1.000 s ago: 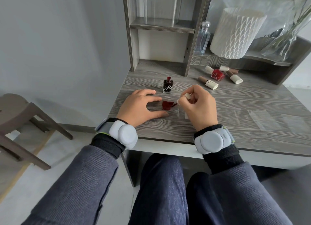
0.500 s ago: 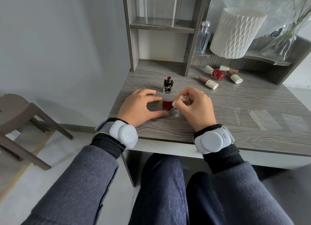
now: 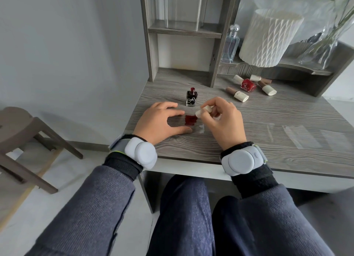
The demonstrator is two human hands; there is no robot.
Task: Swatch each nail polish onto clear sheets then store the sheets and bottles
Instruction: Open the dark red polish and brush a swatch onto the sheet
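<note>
A dark red nail polish bottle [image 3: 191, 98] stands uncapped on the desk just beyond my hands. In front of it lies a clear sheet [image 3: 201, 130] with a dark red swatch [image 3: 190, 120] on it. My left hand [image 3: 160, 120] rests flat on the desk, thumb and forefinger framing the swatch and holding the sheet down. My right hand [image 3: 222, 120] pinches the cream brush cap [image 3: 204, 110], its tip over the swatch's right edge. Further right lie more clear sheets [image 3: 302, 136].
Several capped polish bottles [image 3: 249, 86] lie on their sides at the back right of the desk [image 3: 268, 112]. Behind them stand a shelf unit [image 3: 183, 31], a perfume bottle [image 3: 230, 45], a white ribbed lampshade [image 3: 268, 37] and a glass vase [image 3: 325, 45]. A stool [image 3: 23, 138] stands left of the desk.
My right hand has shifted left and turned the brush cap down toward the swatch. The left hand has stayed in place.
</note>
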